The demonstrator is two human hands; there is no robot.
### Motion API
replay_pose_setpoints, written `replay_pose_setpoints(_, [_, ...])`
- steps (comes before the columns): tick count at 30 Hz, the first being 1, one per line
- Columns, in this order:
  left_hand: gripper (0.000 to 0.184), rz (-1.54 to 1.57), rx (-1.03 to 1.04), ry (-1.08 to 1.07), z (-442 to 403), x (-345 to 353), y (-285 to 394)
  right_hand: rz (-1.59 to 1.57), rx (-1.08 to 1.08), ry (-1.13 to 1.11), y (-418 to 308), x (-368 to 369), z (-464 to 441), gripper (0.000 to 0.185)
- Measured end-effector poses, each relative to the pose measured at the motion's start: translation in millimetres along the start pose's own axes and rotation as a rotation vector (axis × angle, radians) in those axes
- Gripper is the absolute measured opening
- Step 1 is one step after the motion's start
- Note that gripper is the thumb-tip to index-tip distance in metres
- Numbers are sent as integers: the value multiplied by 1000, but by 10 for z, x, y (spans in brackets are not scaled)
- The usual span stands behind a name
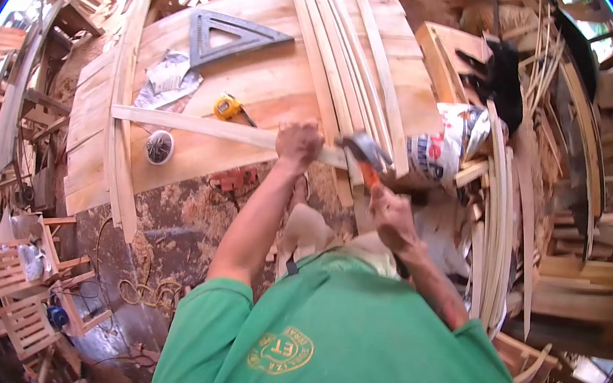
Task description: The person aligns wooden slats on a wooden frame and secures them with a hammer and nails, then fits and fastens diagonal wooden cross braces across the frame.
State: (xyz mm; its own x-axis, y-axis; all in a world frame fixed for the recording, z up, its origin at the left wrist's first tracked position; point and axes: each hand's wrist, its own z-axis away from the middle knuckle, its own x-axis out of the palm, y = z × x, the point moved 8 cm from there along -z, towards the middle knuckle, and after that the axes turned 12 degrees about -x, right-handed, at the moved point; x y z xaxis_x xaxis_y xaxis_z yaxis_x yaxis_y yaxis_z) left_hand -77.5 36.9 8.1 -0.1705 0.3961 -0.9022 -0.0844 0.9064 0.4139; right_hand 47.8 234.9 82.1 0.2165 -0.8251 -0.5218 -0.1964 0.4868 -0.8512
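Hammer (365, 150) in right fingers (384, 203); left fingers (300, 137) at wooden strip (203, 127)

The hammer (367, 151) had a faintly shiny metal head. The long strip (207, 127) and the worktop (255, 82) were bare, matt wood. The tape measure (227, 107) had a smooth plastic case; the set square (236, 47) looked matt, possibly metal. The shirt (358, 336) was matt cloth.

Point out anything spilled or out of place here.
Sawdust litters the floor beside the broad boards, and a yellowish cord lies there in loose loops, looking untidy and perhaps a trip hazard. A crumpled silvery wrapper on the boards looks stray.
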Motion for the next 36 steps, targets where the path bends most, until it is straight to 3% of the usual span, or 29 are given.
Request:
replay_pose_setpoints(3, [21,-12,-24,-43,1,39,-10,-172,-99,132,-216,-85,158,59])
replay_pose_setpoints(5, [21,-3,-38,-63,6,-41,15,-250,-422,266,-652,-264,201,59])
replay_pose_setpoints(6, [20,11,-45,-73,5,-55,41,-18,-365,201,-316,-167,237,60])
replay_pose_setpoints(7, [20,12,-37,-72,30,-40,48,-15,-365,208,-130,-84,233,60])
replay_pose_setpoints(9, [21,-7,-10,-72,2,-18,49,23,38,3,296,157,103,60])
replay_pose_setpoints(11, [22,11,-15,-77,14,19,-11,-9,128,-4,241,101,238,59])
replay_pose_setpoints(13, [22,47,-36,-64,-42,-8,29,-314,163,89,46,-123,144,60])
replay_pose_setpoints(16, [23,-24,-79,-132,13,19,-11,-470,99,219,-192,-472,227,58])
replay_pose_setpoints(18, [24,351,33,-10,22,-135,2,-534,81,278,-260,-653,337,55])
replay_pose_setpoints(19, [24,342,45,-31,71,-207,18,-438,51,284,-244,-746,420,55])
replay_pose_setpoints(21, [35,226,452,16,393,-440,275,-346,60,309,-65,-854,655,55])
replay_pose_setpoints(24, [45,77,444,-234,513,-261,122,-224,174,287,389,-780,928,55])
replay_pose_setpoints(28, [46,133,480,-297,435,-168,70,-327,437,311,691,-665,1053,56])
replay_pose_setpoints(36, [49,100,428,-297,432,-75,-65,-468,443,327,789,-596,125,50])
